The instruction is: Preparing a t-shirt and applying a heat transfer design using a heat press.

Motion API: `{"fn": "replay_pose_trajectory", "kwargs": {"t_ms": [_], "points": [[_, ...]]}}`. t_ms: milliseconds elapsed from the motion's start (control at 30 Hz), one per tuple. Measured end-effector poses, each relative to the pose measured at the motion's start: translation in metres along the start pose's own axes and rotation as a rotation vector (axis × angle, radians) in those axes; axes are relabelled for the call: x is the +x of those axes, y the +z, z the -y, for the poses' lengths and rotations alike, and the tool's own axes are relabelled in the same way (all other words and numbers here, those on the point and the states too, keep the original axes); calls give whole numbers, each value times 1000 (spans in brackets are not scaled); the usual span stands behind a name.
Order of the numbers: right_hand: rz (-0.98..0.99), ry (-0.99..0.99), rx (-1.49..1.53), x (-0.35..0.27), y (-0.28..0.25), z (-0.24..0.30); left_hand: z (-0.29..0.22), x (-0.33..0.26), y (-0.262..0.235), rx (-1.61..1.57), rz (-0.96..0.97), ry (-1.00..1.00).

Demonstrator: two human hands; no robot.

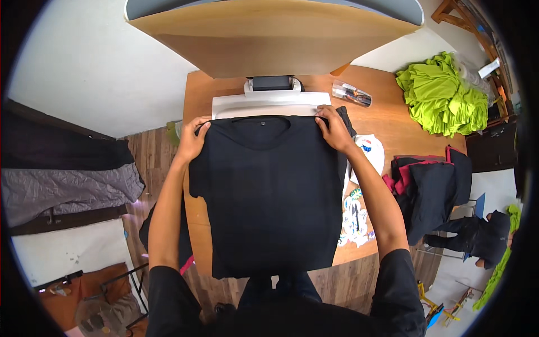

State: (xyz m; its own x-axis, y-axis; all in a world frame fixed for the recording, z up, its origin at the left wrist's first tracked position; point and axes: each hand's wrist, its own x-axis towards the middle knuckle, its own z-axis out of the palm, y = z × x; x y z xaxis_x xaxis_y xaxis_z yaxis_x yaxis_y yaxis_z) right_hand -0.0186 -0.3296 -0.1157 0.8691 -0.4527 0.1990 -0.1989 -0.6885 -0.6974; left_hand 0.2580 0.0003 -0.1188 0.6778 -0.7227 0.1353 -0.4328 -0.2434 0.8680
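A black T-shirt [269, 191] lies spread out in front of me, neckline at the far end and hem hanging past the near table edge. My left hand [192, 139] pinches its left shoulder, thumb and fingers closed on the cloth. At the right shoulder, my right hand [335, 129] grips the fabric in the same way. Under the shirt's far edge shows the white lower plate [236, 105] of what looks like a heat press. Its wide, tan-faced upper plate [269, 39] is tilted up beyond.
On the wooden table [387, 95] to the right are a clear container [352, 93] of small items, cut printed pieces [355, 219] and a white printed cloth [371, 154]. A lime-green garment pile [441, 95] and dark folded garments [426, 191] sit farther right. Another person [485, 238] is at far right.
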Motion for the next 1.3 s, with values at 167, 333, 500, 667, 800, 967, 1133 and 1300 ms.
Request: {"fn": "replay_pose_trajectory", "kwargs": {"t_ms": [167, 333, 500, 667, 800, 967, 1133, 1300], "points": [[-47, -119, -116, 5, 10, -18, 22, 6, 17, -189, -18, -104], [-88, -76, -174, 32, 0, -10, 25, 27, 17, -153, -132, -117], [-122, 39, -218, 41, 4, -4, 21, 34, 21, -73, -195, -95], [-125, 119, -144, 46, 7, -1, 10, 39, 30, 256, -309, 50], [-415, 42, -43, 19, 3, -54, -67, 35, 107, 261, -240, 362], [-360, 136, -48, -11, 1, -56, -88, 41, 158, 532, 284, 481], [-389, 265, 246, 11, 7, -52, -73, 44, 149, 653, 345, 444], [-257, 281, 180, 31, 4, -47, -72, 41, 146, 698, 355, 411]]}}
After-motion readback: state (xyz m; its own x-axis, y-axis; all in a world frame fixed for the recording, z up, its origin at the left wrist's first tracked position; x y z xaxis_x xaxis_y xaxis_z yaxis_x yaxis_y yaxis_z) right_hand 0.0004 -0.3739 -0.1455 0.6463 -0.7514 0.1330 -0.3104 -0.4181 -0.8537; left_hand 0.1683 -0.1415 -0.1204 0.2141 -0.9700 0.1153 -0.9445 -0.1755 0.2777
